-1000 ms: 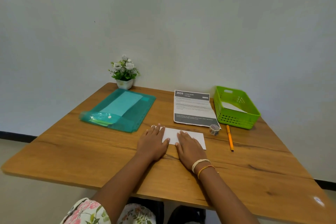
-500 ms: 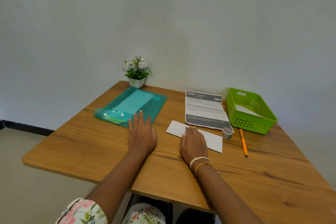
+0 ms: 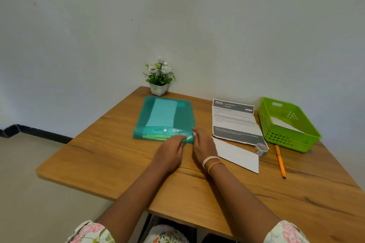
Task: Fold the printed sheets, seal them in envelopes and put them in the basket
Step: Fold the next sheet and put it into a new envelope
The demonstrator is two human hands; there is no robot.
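A folded white sheet (image 3: pixel 237 154) lies flat on the wooden table (image 3: pixel 118 163), right of my hands. Behind it is a printed sheet (image 3: pixel 235 120) with a dark header and creases. The teal plastic folder (image 3: pixel 167 116) lies at the back left, with pale envelopes showing through it. My left hand (image 3: pixel 171 150) pinches the near edge of the folder's flap. My right hand (image 3: pixel 203 144) rests with straight fingers on the folder's near right corner. The green basket (image 3: pixel 308 140) stands at the far right and holds a white envelope (image 3: pixel 284 123).
A small tape roll (image 3: pixel 261 149) sits at the printed sheet's near right corner, and an orange pen (image 3: pixel 280 162) lies beside it. A potted white-flower plant (image 3: pixel 159 77) stands against the wall behind the folder. The table's left edge drops to the floor.
Both hands left the folded sheet and moved left and forward to the folder's flap. The left hand went first, the right followed. The folded sheet stays on the table.
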